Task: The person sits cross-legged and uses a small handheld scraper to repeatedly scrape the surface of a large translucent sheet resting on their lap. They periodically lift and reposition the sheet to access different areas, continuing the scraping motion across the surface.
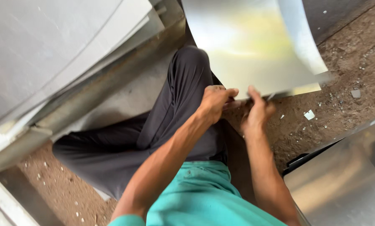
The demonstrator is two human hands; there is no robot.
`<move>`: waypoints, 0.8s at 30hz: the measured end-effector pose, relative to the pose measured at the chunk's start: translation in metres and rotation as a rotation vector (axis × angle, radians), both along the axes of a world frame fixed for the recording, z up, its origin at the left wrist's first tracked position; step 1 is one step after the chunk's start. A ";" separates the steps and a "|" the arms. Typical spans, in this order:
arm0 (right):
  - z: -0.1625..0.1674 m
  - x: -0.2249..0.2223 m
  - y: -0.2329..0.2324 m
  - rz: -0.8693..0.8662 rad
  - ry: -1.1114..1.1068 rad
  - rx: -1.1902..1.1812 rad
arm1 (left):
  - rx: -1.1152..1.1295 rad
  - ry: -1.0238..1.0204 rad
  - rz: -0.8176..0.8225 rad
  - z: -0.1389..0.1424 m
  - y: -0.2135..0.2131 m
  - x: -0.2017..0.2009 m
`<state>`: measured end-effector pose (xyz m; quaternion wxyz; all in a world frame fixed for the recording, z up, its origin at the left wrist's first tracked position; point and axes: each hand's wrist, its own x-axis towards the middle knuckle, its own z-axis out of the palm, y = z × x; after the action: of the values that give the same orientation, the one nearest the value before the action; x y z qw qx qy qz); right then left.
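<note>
Shiny sheet metal (254, 46), curved and pale silver, is resting with its near edge just past the bent knee (191, 62) of the person seated on the dirt floor (342, 104). Both hands are meeting at that near edge. The left hand (214, 102) is curling its fingers (229, 93) closed over the edge of the sheet, gripping it. The right hand (258, 111) is sitting just beside it, thumb raised against the sheet's edge; its other fingers are folding under, and whether they are clasping the metal or a small tool I cannot tell. Dark grey trousers are covering the knee below the sheet, and a teal shirt (204, 196) is showing nearer the camera. More flat grey sheets (57, 46) are leaning well to the left of the curved sheet, and another shiny panel (342, 180) is lying to its lower right. Small metal scraps (309, 114) are dotting the dirt near the sheet.
</note>
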<state>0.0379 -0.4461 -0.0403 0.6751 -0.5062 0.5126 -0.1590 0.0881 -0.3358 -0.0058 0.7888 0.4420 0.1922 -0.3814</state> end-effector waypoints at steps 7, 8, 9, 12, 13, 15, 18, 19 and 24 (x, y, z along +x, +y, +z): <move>-0.009 -0.005 -0.045 0.064 -0.151 0.222 | -0.113 -0.077 -0.068 -0.016 -0.041 -0.030; -0.011 -0.008 -0.045 0.118 -0.124 0.313 | -0.075 -0.111 -0.105 -0.018 -0.042 -0.035; -0.012 -0.011 -0.043 0.115 0.016 0.276 | -0.035 -0.146 -0.139 -0.020 -0.041 -0.039; -0.018 -0.012 -0.029 0.130 0.120 0.407 | 0.051 -0.197 -0.158 -0.028 -0.028 -0.048; -0.021 -0.009 -0.024 0.140 0.107 0.496 | 0.078 -0.198 -0.151 -0.032 -0.021 -0.051; -0.028 0.000 -0.017 0.113 0.220 0.474 | 0.055 -0.201 -0.097 -0.044 -0.008 -0.057; -0.042 0.012 -0.018 0.101 0.223 0.320 | 0.087 -0.222 -0.049 -0.060 0.014 -0.066; -0.046 0.014 -0.022 0.106 0.199 0.245 | 0.105 -0.229 -0.034 -0.063 0.022 -0.071; -0.057 -0.008 -0.044 0.172 0.169 0.129 | 0.417 -0.611 0.059 -0.019 0.095 -0.053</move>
<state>0.0300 -0.4902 -0.0977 0.6719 -0.5152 0.5316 -0.0240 0.0354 -0.2407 -0.0245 0.7133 0.6811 0.0340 -0.1615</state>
